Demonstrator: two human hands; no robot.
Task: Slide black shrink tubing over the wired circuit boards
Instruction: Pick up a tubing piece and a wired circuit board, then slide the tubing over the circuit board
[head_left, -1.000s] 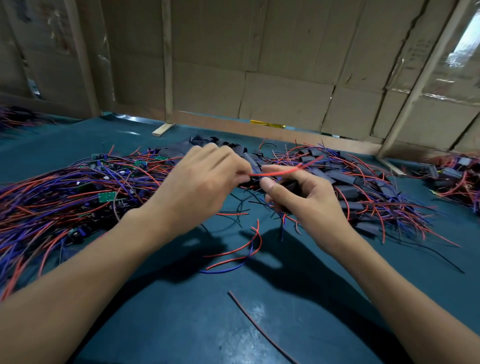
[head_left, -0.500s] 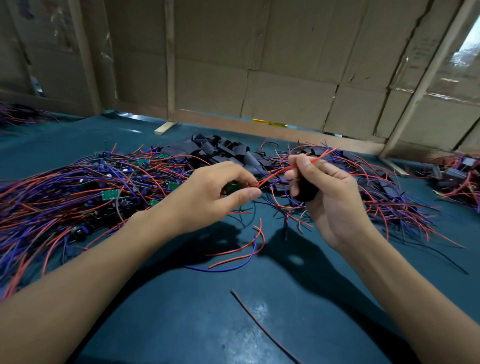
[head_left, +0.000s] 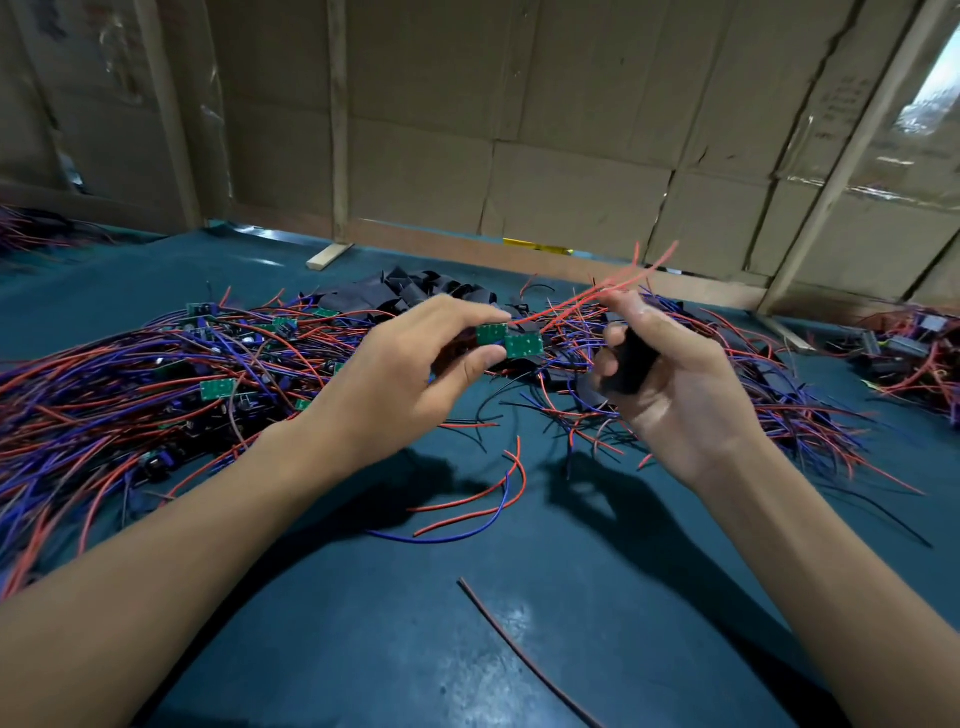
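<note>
Between the two hands, above the dark teal worktop (head_left: 363, 649), red wires (head_left: 587, 299) stretch from a pair of small green circuit boards (head_left: 509, 339) up and away past the right hand. The left hand (head_left: 410, 384) pinches the boards between thumb and curled fingers (head_left: 485, 312), the boards sticking out just to the right of the thumb tip. The right hand (head_left: 670, 384) is palm-up with its fingers curled round a short piece of black shrink tubing (head_left: 631, 364), while the red wires pass over its fingertips; whether they are pinched there I cannot tell. The tubing sits just right of the boards, apart from them, not yet over them.

Left of the left hand's fingers lies a wide heap of red and blue wires (head_left: 114, 395) with more green boards scattered in it. Beyond both hands, a pile of loose black tubing pieces (head_left: 415, 291) rests on the worktop. Right of the right hand's fingers spreads another tangle of wired pieces (head_left: 810, 415), and further right a smaller bundle (head_left: 904, 358) near the edge. Below the hands, a few loose red and blue wire offcuts (head_left: 467, 514) lie on the bare surface, with one dark wire (head_left: 519, 654) nearer the person. Cardboard walls (head_left: 571, 130) stand behind the worktop
</note>
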